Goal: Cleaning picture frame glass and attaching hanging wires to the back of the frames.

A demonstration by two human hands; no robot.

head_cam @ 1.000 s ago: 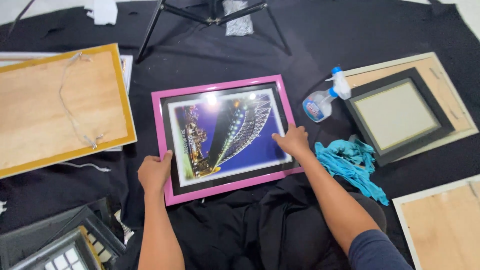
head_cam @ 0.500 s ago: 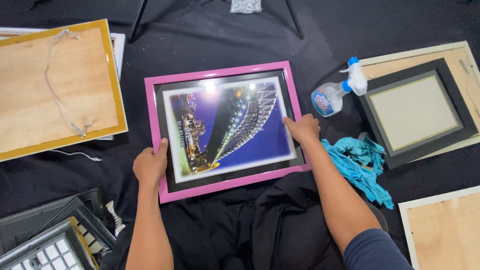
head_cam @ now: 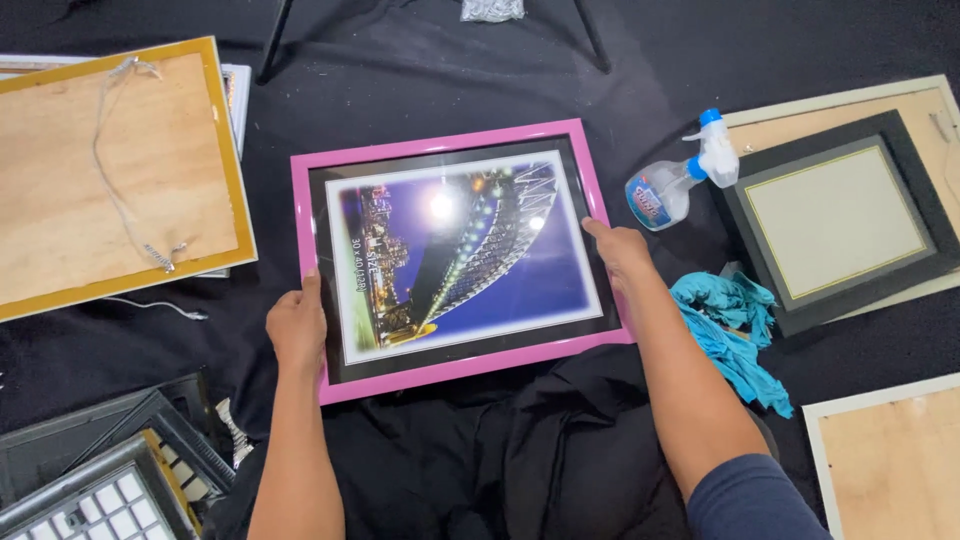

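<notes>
Hands are gripping the pink picture frame [head_cam: 455,255] lying at centre: left hand [head_cam: 297,328] is closing on its 8 o'clock edge, right hand [head_cam: 620,250] on its 3 o'clock edge, spray bottle [head_cam: 672,185] lying just beyond.

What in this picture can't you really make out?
- Pink frame: its underside faces down; both hands, left and right, cover parts of its side edges.
- Stand legs: cut off by the top edge.
- Grey frames: cut off at the bottom-left corner.
- Spray bottle: label too small.
</notes>
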